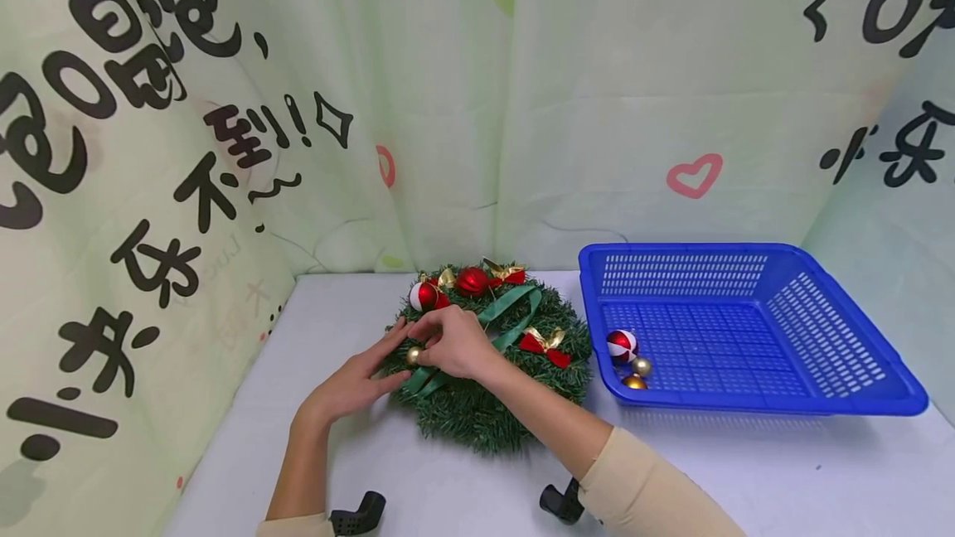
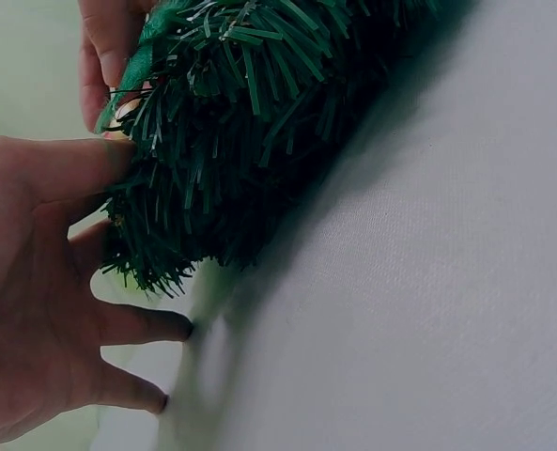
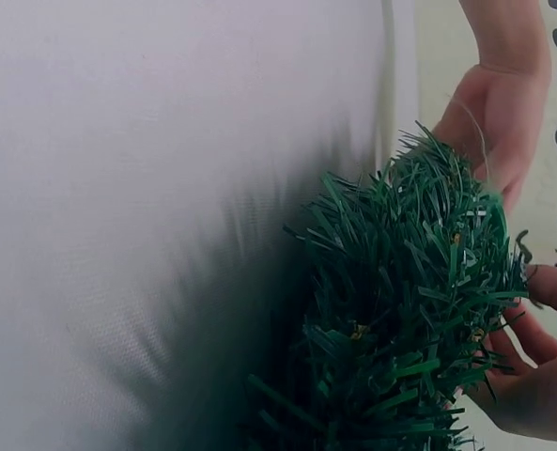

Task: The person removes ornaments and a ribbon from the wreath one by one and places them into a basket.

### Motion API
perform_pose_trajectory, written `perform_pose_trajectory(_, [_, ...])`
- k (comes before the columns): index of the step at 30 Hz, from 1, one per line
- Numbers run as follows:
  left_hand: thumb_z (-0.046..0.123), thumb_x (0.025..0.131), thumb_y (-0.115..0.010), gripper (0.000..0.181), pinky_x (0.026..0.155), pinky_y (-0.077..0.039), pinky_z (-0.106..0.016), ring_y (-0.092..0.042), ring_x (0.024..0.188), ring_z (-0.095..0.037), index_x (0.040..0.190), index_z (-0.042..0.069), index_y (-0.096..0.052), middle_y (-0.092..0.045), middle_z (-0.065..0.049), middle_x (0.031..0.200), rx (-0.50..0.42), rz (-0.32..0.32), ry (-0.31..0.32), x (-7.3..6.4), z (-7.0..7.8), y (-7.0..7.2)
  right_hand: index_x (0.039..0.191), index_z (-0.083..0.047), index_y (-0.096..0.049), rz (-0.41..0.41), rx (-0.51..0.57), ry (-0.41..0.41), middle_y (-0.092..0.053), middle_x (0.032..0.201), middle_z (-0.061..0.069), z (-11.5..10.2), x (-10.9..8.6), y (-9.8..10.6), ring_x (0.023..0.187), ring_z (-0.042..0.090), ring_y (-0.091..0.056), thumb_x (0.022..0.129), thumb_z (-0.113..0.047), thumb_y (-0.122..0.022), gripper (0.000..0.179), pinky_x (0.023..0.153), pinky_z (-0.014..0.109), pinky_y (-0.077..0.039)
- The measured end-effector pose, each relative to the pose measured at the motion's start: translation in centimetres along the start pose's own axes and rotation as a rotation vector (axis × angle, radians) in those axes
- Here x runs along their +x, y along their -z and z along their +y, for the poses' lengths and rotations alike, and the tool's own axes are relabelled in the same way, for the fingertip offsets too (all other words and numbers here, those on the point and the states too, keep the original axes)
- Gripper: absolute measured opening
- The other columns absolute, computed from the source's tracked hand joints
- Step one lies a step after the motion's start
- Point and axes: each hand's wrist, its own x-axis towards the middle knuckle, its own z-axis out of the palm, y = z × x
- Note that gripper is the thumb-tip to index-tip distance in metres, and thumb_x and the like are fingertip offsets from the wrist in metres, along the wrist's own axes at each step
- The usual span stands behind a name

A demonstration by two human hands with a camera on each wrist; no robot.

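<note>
A green Christmas wreath (image 1: pixel 485 421) lies on the white table, with a green ribbon (image 1: pixel 515 305) across it. My left hand (image 1: pixel 356 388) rests against its left side, fingers straight and spread; in the left wrist view the thumb touches the needles. My right hand (image 1: pixel 455 342) reaches over the wreath's left part, thumb and index finger pinching at a small gold ball ornament (image 1: pixel 414 355). In the left wrist view this ball is mostly hidden by needles. A red-and-white ball (image 1: pixel 424 296), a red ball (image 1: pixel 472 281) and red bows with gold ribbon (image 1: pixel 546 346) sit on the wreath.
A blue plastic basket (image 1: pixel 753 400) stands right of the wreath. Inside, at its left end, lie a red-and-white ball (image 1: pixel 622 345) and two gold balls (image 1: pixel 640 366). A printed pale curtain (image 1: pixel 448 106) hangs behind and along the sides.
</note>
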Motion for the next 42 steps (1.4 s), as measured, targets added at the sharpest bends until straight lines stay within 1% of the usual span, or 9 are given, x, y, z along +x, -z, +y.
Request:
perform_pose_trajectory(4, [0.040,0.105,-0.063,0.075,0.124,-0.024,-0.066,-0.013,0.162,-0.034,0.167,0.029,-0.023,-0.012,0.003,0.176,-0.004,-0.001,0.005,0.1,0.0,0.0,0.110,-0.011,-0.080,-0.005,-0.016,0.010,-0.079,0.106,0.003,0.0,0.0,-0.1,0.092,0.017,-0.073,0.087,-0.008,-0.084,0.023,0.082,0.033,-0.060])
perform_pose_trajectory(12, [0.041,0.104,-0.063,0.080,0.124,-0.025,-0.065,-0.015,0.161,-0.034,0.168,0.025,-0.020,-0.013,0.003,0.176,-0.005,-0.005,0.010,0.0,-0.2,-0.3,0.110,-0.010,-0.079,-0.029,-0.058,-0.006,-0.079,0.104,0.003,0.1,0.0,-0.5,0.095,0.018,-0.073,0.088,-0.008,-0.083,0.023,0.086,0.035,-0.059])
perform_pose_trajectory(17, [0.042,0.104,-0.063,0.080,0.124,-0.025,-0.065,-0.014,0.161,-0.034,0.168,0.027,-0.019,-0.013,0.004,0.176,-0.007,-0.007,0.031,-0.3,0.0,-0.3,0.109,-0.010,-0.080,-0.038,-0.071,-0.007,-0.079,0.102,0.002,0.2,0.1,-0.8,0.094,0.018,-0.072,0.088,-0.008,-0.082,0.021,0.084,0.034,-0.059])
perform_pose_trajectory(21, [0.042,0.104,-0.063,0.080,0.123,-0.025,-0.066,-0.014,0.161,-0.034,0.169,0.026,-0.018,-0.013,0.003,0.176,-0.006,-0.007,0.032,-0.5,0.1,-0.1,0.109,-0.010,-0.080,-0.047,-0.074,-0.006,-0.079,0.101,0.000,0.2,0.2,-1.0,0.093,0.017,-0.071,0.088,-0.007,-0.082,0.022,0.083,0.032,-0.058])
perform_pose_trajectory(24, [0.041,0.104,-0.063,0.080,0.123,-0.025,-0.066,-0.014,0.161,-0.035,0.169,0.025,-0.018,-0.013,0.001,0.176,-0.004,-0.007,0.014,-0.4,0.1,-0.1,0.109,-0.011,-0.080,-0.044,-0.078,-0.013,-0.078,0.101,0.000,0.1,0.3,-1.0,0.093,0.017,-0.071,0.087,-0.006,-0.082,0.022,0.084,0.033,-0.058])
perform_pose_trajectory(27, [0.041,0.104,-0.064,0.080,0.123,-0.025,-0.066,-0.015,0.161,-0.035,0.169,0.026,-0.018,-0.013,0.002,0.176,-0.003,-0.004,0.011,-0.2,0.0,0.0,0.109,-0.010,-0.079,-0.043,-0.081,-0.015,-0.078,0.102,0.000,0.0,0.3,-0.8,0.094,0.017,-0.071,0.088,-0.006,-0.081,0.021,0.085,0.034,-0.059])
perform_pose_trajectory(34, [0.041,0.104,-0.064,0.081,0.123,-0.025,-0.066,-0.017,0.161,-0.035,0.169,0.027,-0.018,-0.013,0.003,0.176,-0.004,-0.003,0.017,0.0,0.2,0.2,0.108,-0.011,-0.080,-0.038,-0.101,-0.017,-0.078,0.099,0.000,-0.2,0.4,-0.7,0.093,0.016,-0.070,0.092,-0.009,-0.079,0.016,0.085,0.034,-0.058])
perform_pose_trajectory(42, [0.040,0.104,-0.064,0.081,0.123,-0.025,-0.066,-0.017,0.161,-0.035,0.169,0.029,-0.017,-0.013,0.003,0.176,-0.004,-0.001,0.024,0.1,0.2,0.1,0.105,-0.012,-0.080,-0.023,-0.067,0.006,-0.078,0.096,-0.001,-0.1,0.4,-0.6,0.087,0.014,-0.072,0.093,-0.009,-0.077,0.013,0.081,0.031,-0.058])
